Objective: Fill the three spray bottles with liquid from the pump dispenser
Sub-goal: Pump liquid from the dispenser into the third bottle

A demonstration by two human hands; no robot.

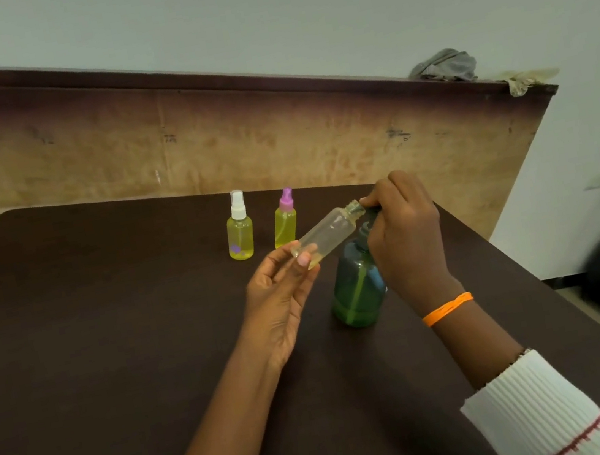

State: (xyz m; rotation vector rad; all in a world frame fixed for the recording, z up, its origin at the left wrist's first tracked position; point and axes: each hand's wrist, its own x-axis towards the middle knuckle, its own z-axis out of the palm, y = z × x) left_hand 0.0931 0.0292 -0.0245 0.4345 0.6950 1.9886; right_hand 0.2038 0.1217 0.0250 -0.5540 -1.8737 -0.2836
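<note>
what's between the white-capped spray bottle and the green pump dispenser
In the head view, the pink-capped spray bottle stands between the white-capped spray bottle and the green pump dispenser.

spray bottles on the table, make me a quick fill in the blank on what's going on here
1. The uncapped bottle is held tilted by the ____ hand, its open neck at the pump dispenser spout.
2. The right hand rests on top of the ____ dispenser.
3. Of the two capped bottles standing behind, the left bottle has a ____ cap.
4. The other standing bottle has a ____ cap.

Missing words: left; green; white; purple
</note>
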